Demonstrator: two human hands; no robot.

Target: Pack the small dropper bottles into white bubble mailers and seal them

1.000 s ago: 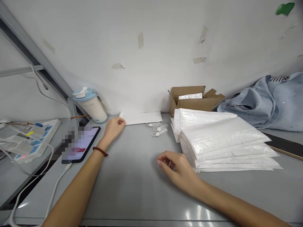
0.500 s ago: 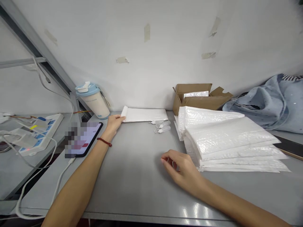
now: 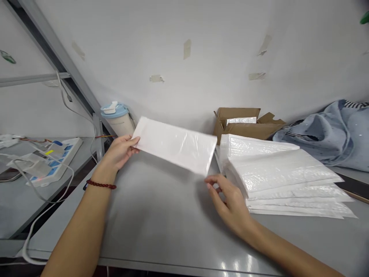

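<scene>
My left hand (image 3: 122,151) is closed on the left end of a white bubble mailer (image 3: 175,145), thumb in front. The flat, glossy mailer is raised off the table and tilted, its right end lower. My right hand (image 3: 226,198) is beside the mailer's lower right corner, fingers curled, with a small gap between thumb and index finger. Its fingertips are very near that corner; whether they touch it I cannot tell. A pile of white bubble mailers (image 3: 282,173) lies just to the right of this hand. The table behind the raised mailer is hidden.
A cardboard box (image 3: 249,130) stands at the wall, near a blue cloth (image 3: 325,130). A cream tumbler (image 3: 119,123) with a blue lid is behind my left hand. At far left lie a power strip (image 3: 57,161) and white cables (image 3: 37,196). The grey table (image 3: 161,227) has a front edge.
My left hand has lifted the white mailer off the table and brought it nearer. The small clear pieces with loops are now hidden. My right hand has moved slightly up and right.
</scene>
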